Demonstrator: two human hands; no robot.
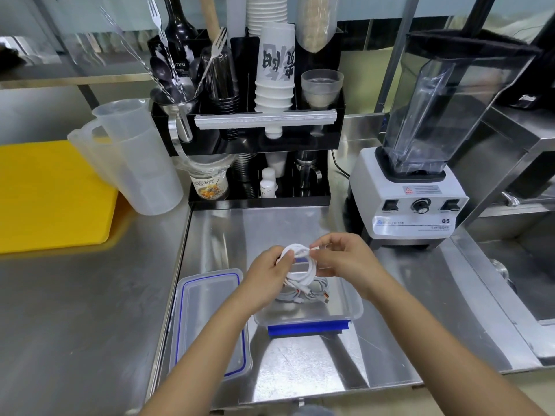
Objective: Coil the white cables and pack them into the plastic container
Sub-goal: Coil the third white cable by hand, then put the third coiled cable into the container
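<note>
A white cable coil [300,265] hangs in the air above the clear plastic container [354,310]. My left hand [267,277] grips the coil's left side. My right hand [339,259] pinches the cable's end at the top right of the coil. Inside the container lies another coiled white cable [312,292] with orange-tipped plugs. The container has a blue clip [309,327] on its near edge. Its lid [207,322], clear with a blue seal, lies flat to the left, partly under my left forearm.
A white blender [420,181] stands at the back right. A black rack of cups and utensils [255,130] fills the back middle. Two clear measuring jugs [132,154] and a yellow board [51,196] sit at the left. A sink [525,280] lies at the right.
</note>
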